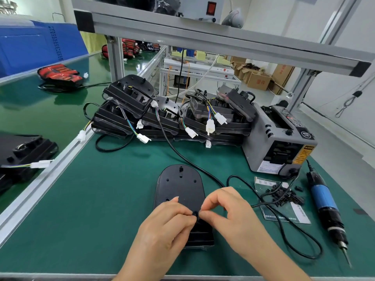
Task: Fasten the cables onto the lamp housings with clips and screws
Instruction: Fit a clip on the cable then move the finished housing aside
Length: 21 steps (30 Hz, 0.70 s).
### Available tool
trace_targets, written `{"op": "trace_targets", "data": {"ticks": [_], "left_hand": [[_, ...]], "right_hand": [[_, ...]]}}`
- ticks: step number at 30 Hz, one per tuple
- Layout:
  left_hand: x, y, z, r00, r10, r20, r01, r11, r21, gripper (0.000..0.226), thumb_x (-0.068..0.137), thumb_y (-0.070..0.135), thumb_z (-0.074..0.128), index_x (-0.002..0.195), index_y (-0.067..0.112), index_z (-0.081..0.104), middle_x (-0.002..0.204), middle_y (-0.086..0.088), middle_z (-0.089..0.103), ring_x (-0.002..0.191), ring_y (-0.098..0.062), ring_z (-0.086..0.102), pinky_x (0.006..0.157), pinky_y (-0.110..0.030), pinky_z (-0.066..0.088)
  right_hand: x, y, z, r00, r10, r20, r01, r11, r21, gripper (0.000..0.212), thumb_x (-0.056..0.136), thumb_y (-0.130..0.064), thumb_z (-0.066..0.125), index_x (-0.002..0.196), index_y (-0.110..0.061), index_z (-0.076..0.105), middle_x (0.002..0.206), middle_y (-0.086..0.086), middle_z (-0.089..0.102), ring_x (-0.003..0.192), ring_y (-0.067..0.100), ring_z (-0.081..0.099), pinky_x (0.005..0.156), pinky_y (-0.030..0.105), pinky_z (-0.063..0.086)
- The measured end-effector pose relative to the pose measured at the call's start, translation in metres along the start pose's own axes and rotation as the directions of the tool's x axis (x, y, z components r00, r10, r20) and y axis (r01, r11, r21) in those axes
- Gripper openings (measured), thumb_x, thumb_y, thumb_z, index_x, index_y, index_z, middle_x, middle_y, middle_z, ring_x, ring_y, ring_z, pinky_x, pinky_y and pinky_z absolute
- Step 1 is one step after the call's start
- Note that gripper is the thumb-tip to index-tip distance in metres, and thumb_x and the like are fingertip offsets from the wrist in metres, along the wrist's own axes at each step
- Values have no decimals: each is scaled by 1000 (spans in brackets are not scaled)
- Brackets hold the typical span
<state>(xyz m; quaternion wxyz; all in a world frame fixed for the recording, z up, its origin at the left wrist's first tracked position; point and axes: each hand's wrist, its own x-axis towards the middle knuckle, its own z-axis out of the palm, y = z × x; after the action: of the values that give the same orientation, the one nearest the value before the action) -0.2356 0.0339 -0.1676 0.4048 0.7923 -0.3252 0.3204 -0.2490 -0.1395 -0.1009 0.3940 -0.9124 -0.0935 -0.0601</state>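
Observation:
A black lamp housing [179,185] lies back-up on the green mat in front of me. Over its near half, my left hand [164,228] and my right hand [231,211] meet and together pinch a small black cable clip [195,214] between thumbs and forefingers. A black cable [203,169] runs from the pile at the back towards my right hand, where it goes out of sight. Loose black clips and screws [284,194] lie on a clear bag to the right. A blue electric screwdriver [324,201] lies further right, tip towards me.
Stacked black housings with white connectors [172,116] fill the back of the mat. A grey tape dispenser [278,136] stands at the back right. The screwdriver's cord [294,236] loops on the mat by my right wrist. More housings [22,153] and red lamps [59,75] lie on the left bench.

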Motion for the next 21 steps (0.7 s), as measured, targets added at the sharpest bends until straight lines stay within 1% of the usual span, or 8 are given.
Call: {"op": "trace_targets", "data": {"ticks": [3,6,9,11,13,17,21], "left_hand": [[0,-1,1,1000,7,-10,-7,1000,3,11,88,14,59,83,11,69,87,3,63,80,-12,59,96,-36,49],[0,-1,2,1000,20,-11,-20,1000,3,8,88,13,59,86,14,66,88,3,62,81,-12,58,96,-35,48],[-1,-1,1,1000,20,-10,-20,1000,5,6,87,12,61,86,14,66,88,3,63,81,-14,59,96,-36,48],[-1,0,1,1000,19,-6,-19,1000,9,7,87,11,61,85,13,68,87,3,63,81,-14,59,95,-36,49],[0,0,1,1000,21,-6,-21,1000,17,7,87,12,61,84,12,68,87,3,63,81,-14,59,95,-36,49],[1,1,1,1000,27,-6,-27,999,22,10,88,13,60,84,12,68,87,3,63,80,-13,58,94,-36,49],[1,1,1,1000,26,-6,-26,999,26,12,88,13,60,83,10,70,86,3,63,79,-13,58,95,-36,49]], "right_hand": [[2,0,1,1000,16,9,-16,1000,-16,24,77,-22,73,68,-39,58,90,-12,56,95,-5,50,77,3,32],[4,0,2,998,41,48,-40,999,-17,24,77,-24,73,69,-40,58,89,-12,57,93,-6,51,78,4,33],[12,-3,-3,979,130,156,-133,991,7,17,76,-26,73,70,-36,62,81,-14,63,83,-6,54,72,7,36],[19,-5,-8,948,180,262,-209,974,87,13,76,-20,74,71,-29,66,73,-12,68,68,-5,57,68,11,43],[26,-9,-13,911,192,365,-253,959,127,11,77,-15,73,73,-24,67,68,-9,70,63,-2,59,64,11,45],[38,-12,-18,875,186,448,-254,962,97,9,78,-14,71,76,-22,67,69,-6,72,64,-1,58,61,9,42],[42,-13,-19,863,186,471,-240,969,57,9,79,-15,70,78,-23,68,66,-9,71,61,-4,57,56,7,38]]}}
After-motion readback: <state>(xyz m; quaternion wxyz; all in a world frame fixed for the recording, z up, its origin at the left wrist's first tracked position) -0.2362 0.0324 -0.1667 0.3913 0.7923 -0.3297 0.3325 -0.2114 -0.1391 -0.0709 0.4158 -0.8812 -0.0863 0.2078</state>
